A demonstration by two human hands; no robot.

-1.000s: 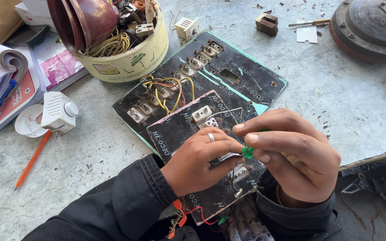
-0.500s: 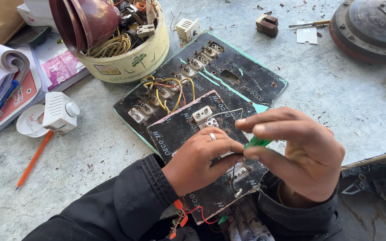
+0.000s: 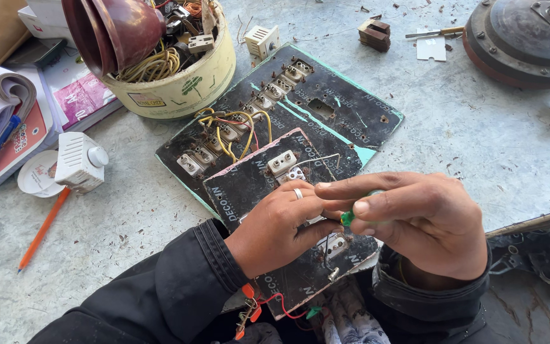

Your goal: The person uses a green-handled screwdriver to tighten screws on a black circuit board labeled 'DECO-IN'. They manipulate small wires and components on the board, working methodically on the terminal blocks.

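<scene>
- We see a small green-handled tool [image 3: 347, 218], likely a screwdriver, pinched between the thumb and fingers of the right hand [image 3: 424, 223]; only the green tip of the handle shows, the rest is hidden by the fingers.
- The tool looks light and rigid to us; its smooth plastic handle could turn slippery, so a fingertip pinch around the handle seems the sound place to hold it.
- The left hand [image 3: 279, 226], a ring on one finger, is curled with its fingertips meeting the right hand's at the tool; we cannot tell whether it grips a part of its own.
- Both hands hover just above the small dark switch board [image 3: 249, 185], a stiff flat panel with white sockets, which lies tilted over the larger dark board [image 3: 326, 105].
- That larger board carries a row of switch backs joined by yellow and red wires [image 3: 237, 130]; those thin leads look easy to bend or pull loose.
- Farther out on the grey tabletop [image 3: 479, 140] stand a cream tub [image 3: 186, 86] full of parts, a white regulator knob [image 3: 81, 162], an orange pencil [image 3: 42, 229] and a round dark motor housing [image 3: 523, 38].
</scene>
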